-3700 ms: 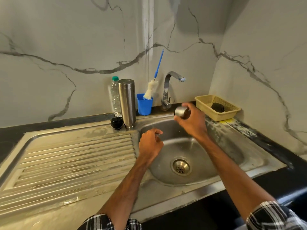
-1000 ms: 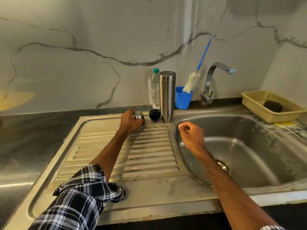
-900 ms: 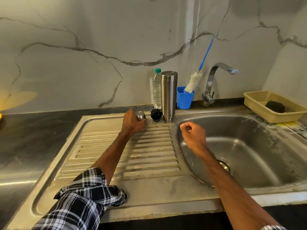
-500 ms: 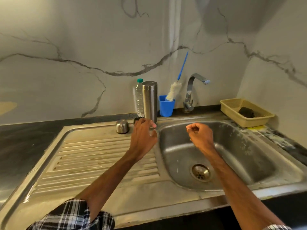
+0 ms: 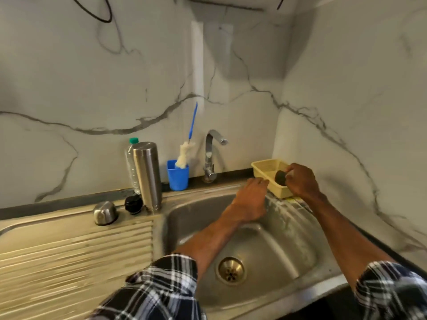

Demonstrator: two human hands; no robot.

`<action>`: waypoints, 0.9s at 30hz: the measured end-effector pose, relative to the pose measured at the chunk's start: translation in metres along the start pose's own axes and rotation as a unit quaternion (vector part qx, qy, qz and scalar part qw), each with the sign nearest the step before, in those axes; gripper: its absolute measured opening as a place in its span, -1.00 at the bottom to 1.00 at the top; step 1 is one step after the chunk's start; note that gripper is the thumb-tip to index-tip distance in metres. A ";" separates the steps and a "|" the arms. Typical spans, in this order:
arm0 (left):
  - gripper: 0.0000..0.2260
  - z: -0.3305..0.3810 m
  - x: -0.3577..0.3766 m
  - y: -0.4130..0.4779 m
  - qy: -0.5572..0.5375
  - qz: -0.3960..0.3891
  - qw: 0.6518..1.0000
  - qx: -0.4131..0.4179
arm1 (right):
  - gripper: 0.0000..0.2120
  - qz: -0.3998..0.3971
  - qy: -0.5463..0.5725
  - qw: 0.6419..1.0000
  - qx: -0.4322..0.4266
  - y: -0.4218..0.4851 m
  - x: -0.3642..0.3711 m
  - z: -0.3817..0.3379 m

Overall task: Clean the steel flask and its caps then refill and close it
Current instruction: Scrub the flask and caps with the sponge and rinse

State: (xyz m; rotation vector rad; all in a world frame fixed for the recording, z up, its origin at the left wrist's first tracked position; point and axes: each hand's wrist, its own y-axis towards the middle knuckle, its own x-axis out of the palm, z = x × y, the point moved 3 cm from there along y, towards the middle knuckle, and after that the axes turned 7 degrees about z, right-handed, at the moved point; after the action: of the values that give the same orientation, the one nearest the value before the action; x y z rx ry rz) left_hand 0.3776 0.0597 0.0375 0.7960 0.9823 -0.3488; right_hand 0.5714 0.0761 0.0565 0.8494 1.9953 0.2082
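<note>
— Where is the flask while you're over on that side?

— The steel flask stands upright at the back of the draining board, just left of the basin, with a plastic water bottle close behind it. Its steel cap sits dome-up on the board, and the black inner cap lies between cap and flask. I'd say they're parked there to stay out of the basin until I have something to scrub with.

— And your hands?

— My right hand is curled round a dark scrub pad at the yellow tray in the far right corner. I can't tell whether the pad has left the tray floor. My left hand hovers over the basin just beside the tray, fingers loose and holding nothing. It looks placed to take the pad or steady the tray.

— What's the place like?

— A stainless sink, dull and streaked with water marks, set in a dark counter. The tap stands at the back, and I see no water running. A blue cup beside it holds a long bottle brush. White veined walls meet in the corner behind the tray.
</note>
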 end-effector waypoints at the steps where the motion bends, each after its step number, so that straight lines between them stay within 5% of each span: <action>1: -0.35 0.006 0.008 0.008 0.012 -0.011 1.000 0.013 | -0.80 -0.027 -0.027 0.999 -0.016 0.007 0.007 0.004; 8: -0.19 0.024 0.052 0.038 0.134 -0.109 0.984 0.042 | -0.66 -0.226 -0.187 0.954 -0.059 0.041 0.042 0.026; 14: -0.07 0.022 0.072 0.041 0.150 -0.121 0.980 0.051 | -0.68 -0.223 -0.214 0.949 -0.059 0.055 0.066 0.040; 17: -0.20 0.020 0.067 0.041 0.139 -0.112 0.982 0.066 | -0.67 -0.247 -0.193 0.948 -0.059 0.065 0.074 0.045; 20: -0.23 0.015 0.063 0.040 0.130 -0.117 0.982 0.077 | -0.75 -0.186 -0.162 0.968 -0.057 0.069 0.076 0.047; 23: -0.22 0.015 0.062 0.040 0.133 -0.117 0.980 0.092 | -0.86 -0.035 -0.050 0.998 -0.011 0.066 0.080 0.055; 27: -0.18 0.009 0.066 0.041 0.121 -0.131 0.981 0.081 | -0.83 0.092 0.103 0.989 0.048 0.058 0.064 0.052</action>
State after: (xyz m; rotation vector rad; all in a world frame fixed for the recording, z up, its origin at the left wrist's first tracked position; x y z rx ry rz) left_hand 0.4426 0.0858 0.0023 0.8706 1.3053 -0.5752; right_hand 0.6203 0.1506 0.0093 1.1142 2.1304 0.3187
